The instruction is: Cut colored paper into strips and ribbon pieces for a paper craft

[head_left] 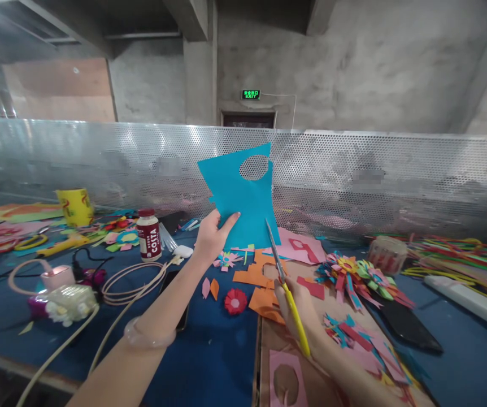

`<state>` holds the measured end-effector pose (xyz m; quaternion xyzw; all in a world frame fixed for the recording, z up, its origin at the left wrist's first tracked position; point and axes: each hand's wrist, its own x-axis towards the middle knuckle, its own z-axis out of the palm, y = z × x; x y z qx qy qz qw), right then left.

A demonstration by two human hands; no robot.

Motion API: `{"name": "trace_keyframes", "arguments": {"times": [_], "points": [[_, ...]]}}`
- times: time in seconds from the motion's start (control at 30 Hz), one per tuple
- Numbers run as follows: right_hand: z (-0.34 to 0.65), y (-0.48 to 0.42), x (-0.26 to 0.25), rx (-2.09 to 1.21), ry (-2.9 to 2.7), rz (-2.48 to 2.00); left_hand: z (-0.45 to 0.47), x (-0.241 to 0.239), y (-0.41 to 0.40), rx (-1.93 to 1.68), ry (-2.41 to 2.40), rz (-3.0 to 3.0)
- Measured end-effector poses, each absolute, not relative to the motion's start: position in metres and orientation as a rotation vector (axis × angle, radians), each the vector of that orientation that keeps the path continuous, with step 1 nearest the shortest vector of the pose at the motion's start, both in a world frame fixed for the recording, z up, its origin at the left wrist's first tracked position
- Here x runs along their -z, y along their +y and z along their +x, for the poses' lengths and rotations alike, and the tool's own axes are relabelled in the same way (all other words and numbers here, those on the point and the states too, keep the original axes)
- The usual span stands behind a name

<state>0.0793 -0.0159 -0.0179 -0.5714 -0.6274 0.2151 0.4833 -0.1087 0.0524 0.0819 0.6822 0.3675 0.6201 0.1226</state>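
My left hand (214,234) grips the lower left edge of a blue sheet of paper (241,200), thumb on its near face. The sheet is held up above the table and has an oval hole near its upper right corner. In my right hand (296,302) is a pair of scissors (281,265) with yellow handles. Their blades point up and seem closed, lying near the sheet's lower right part; whether they touch it I cannot tell. Below lie a red paper flower (235,302), orange paper scraps (254,277) and a pink paper piece (298,246).
A Costa bottle (148,235), a yellow tape roll (74,207) and coiled cable (131,288) stand or lie at left. Paper flowers (349,271), a black phone-like slab (413,328) and a white long tool (472,299) are at right. A perforated metal panel (142,169) rises behind.
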Motion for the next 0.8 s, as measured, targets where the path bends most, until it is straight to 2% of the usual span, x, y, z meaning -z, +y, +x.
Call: {"name": "trace_keyframes", "arguments": {"times": [0.8], "points": [[0.0740, -0.0121, 0.0249, -0.541, -1.462, -1.405, -0.1076, -0.0823, 0.0472, -1.813, 1.076, 2.021]]}}
